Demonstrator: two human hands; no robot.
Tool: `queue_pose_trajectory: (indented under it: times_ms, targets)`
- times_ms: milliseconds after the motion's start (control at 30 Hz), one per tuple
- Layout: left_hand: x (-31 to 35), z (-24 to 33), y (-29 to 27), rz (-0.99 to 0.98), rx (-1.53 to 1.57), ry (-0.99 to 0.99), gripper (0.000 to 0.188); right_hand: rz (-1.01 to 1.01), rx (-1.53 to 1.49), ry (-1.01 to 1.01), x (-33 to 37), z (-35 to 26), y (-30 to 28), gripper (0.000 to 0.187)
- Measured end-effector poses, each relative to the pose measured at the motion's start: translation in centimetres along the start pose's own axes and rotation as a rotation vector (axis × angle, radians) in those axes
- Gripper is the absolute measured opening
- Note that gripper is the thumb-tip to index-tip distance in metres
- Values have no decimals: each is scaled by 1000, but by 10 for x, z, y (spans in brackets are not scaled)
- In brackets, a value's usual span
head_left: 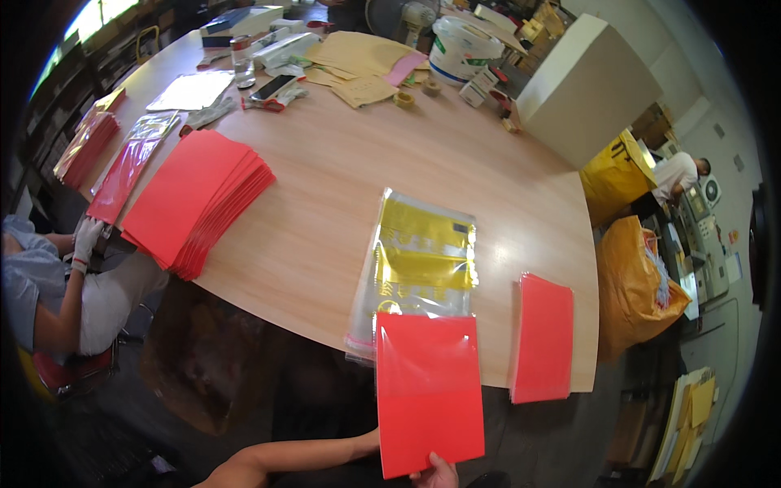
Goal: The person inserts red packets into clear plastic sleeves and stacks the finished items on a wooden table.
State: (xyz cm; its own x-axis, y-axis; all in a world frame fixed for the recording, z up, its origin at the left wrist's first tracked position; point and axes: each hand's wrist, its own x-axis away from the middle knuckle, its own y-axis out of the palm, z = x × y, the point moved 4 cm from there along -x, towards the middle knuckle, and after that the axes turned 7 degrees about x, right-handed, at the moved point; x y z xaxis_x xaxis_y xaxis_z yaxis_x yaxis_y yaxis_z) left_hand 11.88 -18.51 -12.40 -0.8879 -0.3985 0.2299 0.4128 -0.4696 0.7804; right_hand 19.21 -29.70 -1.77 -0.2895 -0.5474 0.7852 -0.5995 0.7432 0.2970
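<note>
We are in a crowded workroom with a pale wall (728,285) down its right side and one person (679,179) leaning over equipment there. The broad wood-look table (325,220) fills the middle, its near edge curved; anything left overhanging that edge could tip toward the dark floor. Beside its right end we see an orange bag (639,281) and a yellow bag (612,183), and a large pale box (586,85) rises at the far right corner. A seated co-worker's gloved hand (85,242) is at the left edge.

The larger red stack (191,191) lies fanned at the left; we judge that a knock could spread it further. The narrower red stack (543,342) sits near the right edge, where a bump from an elbow could push it off.

Between them lie transparent sleeves (427,252) with yellow print, loosely piled; being slick, they could slide or crease if dragged.

The red sheet (431,366) is at their near end, overlapping them, its lower part out past the table edge. Our right hand (439,472) pinches its bottom edge, thumb on top; a loose pinch could let it slip or bend. Our left hand is hidden behind the sheet, so we cannot tell its state.
</note>
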Motion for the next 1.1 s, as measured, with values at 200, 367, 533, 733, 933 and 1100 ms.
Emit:
queue_pose_trajectory:
  times_ms: [200,367,533,733,933,1100]
  targets:
    - [16,5,-29,91,109,-31,30,-150,-174,-100,-26,-6,60,30]
    - [32,32,-63,202,166,77,30,-399,19,170,-57,14,63,32]
    - [37,36,-72,299,95,119,29,-383,-161,133,-73,3,93,38]
    - [37,80,-67,248,-137,-51,41,-568,-83,56,-84,-24,108,37]
    - [73,164,-85,325,-205,127,37,137,671,-664,-64,-79,23,17]
    - [70,183,-74,468,-389,150,13,-212,394,-330,-107,-80,44,22]
